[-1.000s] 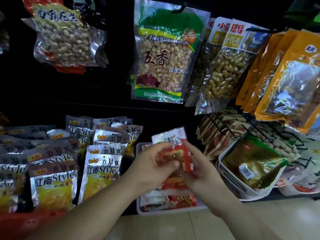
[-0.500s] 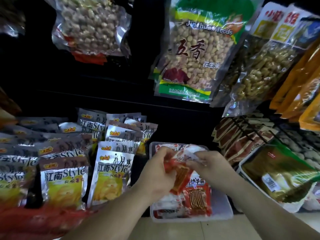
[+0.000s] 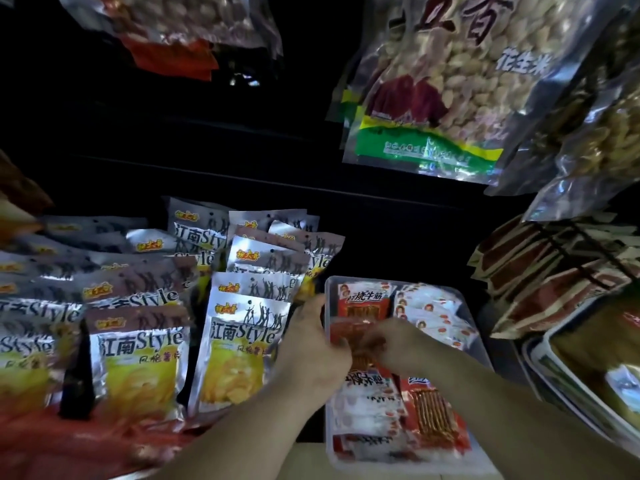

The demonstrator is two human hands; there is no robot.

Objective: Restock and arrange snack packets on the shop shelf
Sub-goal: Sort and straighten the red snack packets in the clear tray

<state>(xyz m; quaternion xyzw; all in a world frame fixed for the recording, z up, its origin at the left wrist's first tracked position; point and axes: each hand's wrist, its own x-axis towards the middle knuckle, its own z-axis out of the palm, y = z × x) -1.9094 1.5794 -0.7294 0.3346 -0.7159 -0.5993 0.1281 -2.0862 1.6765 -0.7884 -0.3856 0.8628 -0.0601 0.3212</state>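
Dark shelf (image 3: 398, 244) with clear tray (image 3: 381, 280) beside silver snack packets (image 3: 242, 341)

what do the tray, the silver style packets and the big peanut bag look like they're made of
Tray: probably translucent whitish plastic, smooth; thin rim, rounded corners.
Silver Style packets: likely metallised film, shiny; bright glare and creases.
Peanut bag: glossy clear plastic film with printed panels; nuts show through, light streaks it.

We note chip packets (image 3: 242, 344): shiny silver foil, crinkled. Red packets (image 3: 433, 414): glossy plastic film. Tray (image 3: 360, 279): clear smooth plastic, faintly cloudy. Hanging peanut bag (image 3: 436, 98): transparent glossy plastic, wrinkled, catching glare. We read shelf backing (image 3: 207, 150) as matt black.
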